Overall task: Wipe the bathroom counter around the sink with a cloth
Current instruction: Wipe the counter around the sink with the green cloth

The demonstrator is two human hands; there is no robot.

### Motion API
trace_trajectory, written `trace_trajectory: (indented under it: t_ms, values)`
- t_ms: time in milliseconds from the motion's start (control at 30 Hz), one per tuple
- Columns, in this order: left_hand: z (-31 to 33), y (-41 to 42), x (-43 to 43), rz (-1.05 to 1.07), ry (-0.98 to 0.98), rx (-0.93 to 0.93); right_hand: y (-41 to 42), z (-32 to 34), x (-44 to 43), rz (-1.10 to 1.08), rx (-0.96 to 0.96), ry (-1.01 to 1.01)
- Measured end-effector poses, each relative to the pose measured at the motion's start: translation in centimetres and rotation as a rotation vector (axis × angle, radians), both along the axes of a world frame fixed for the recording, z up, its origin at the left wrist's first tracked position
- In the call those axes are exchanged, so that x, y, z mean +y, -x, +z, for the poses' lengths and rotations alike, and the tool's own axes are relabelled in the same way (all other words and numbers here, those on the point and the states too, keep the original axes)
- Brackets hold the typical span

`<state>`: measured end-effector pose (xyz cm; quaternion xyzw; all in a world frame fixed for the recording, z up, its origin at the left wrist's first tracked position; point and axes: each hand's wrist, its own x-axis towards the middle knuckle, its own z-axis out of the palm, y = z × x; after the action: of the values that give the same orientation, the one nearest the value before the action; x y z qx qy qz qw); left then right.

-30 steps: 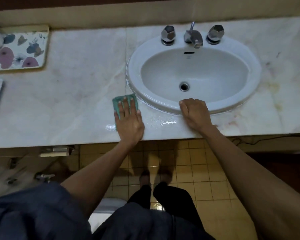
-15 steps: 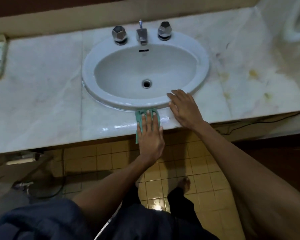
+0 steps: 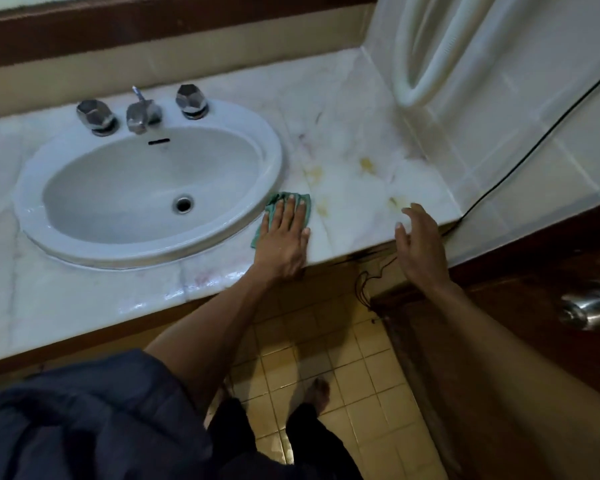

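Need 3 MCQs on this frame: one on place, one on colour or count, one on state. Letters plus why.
1. Where is the cloth?
A. in the basin
B. on the counter, right of the sink
C. on the floor

2. How many tap knobs flank the spout?
A. one
B. two
C. four

3. What is the right hand doing?
A. open, holding nothing
B. gripping the cloth
C. turning a knob

Answers: 1 B, the left hand presses it flat beside the rim. 2 B, one knob on each side. 3 A, fingers spread by the counter edge.
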<state>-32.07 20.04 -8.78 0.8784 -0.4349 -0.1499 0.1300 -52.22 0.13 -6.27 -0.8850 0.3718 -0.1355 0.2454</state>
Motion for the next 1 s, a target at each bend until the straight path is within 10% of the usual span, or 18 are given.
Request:
trace_trajectory:
  t_ms: [467, 767, 1000]
  values:
    - [0.3, 1.3, -6.3, -0.107, -0.001, -0.003, 0.3, -1.6, -4.1, -0.153, 0.214, -0.072]
    - [0.1, -2.0, -2.6, -0.779, -0.030, -0.069, 1.2, -1.9, -4.8, -0.165, 0.221, -0.056]
    - [0.5, -0.2, -12.7, -0.482, -0.015, -0.009, 2.5, -2.0, -5.0, -0.266, 0.210, -0.060]
